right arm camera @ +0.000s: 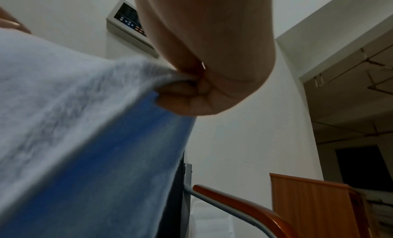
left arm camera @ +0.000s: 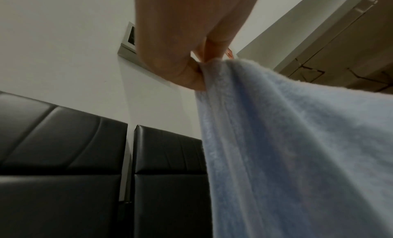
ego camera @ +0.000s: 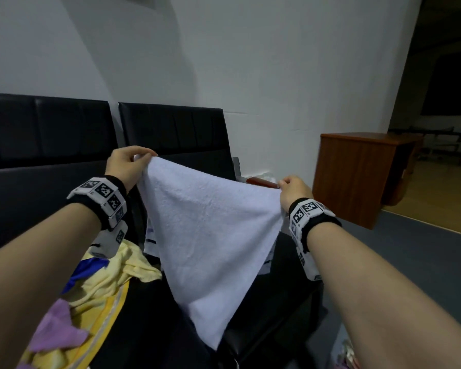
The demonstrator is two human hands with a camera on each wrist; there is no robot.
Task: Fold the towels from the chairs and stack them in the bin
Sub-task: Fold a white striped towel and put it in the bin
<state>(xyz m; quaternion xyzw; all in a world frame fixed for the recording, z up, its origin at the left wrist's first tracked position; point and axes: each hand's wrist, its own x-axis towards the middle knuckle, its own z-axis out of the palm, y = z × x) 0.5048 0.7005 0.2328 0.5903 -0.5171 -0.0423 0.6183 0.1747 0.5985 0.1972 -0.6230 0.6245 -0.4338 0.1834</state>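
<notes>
A pale blue towel [ego camera: 208, 230] hangs in the air in front of the black chairs [ego camera: 171, 129], stretched between both hands. My left hand [ego camera: 133, 162] pinches its upper left corner; in the left wrist view thumb and fingers of the left hand [left arm camera: 199, 68] close on the pale blue towel [left arm camera: 297, 140]. My right hand [ego camera: 290, 187] pinches the upper right corner, and the right wrist view shows the right hand [right arm camera: 191, 83] gripping the towel edge [right arm camera: 85, 107]. The towel tapers to a point below, over the seat. The bin is not clearly in view.
A heap of yellow [ego camera: 112, 278], purple [ego camera: 59, 331] and dark blue [ego camera: 77, 272] towels lies on the left chair seat. A wooden cabinet [ego camera: 362, 177] stands to the right by the white wall. A chair armrest [right arm camera: 244, 206] with a wooden top is below my right hand.
</notes>
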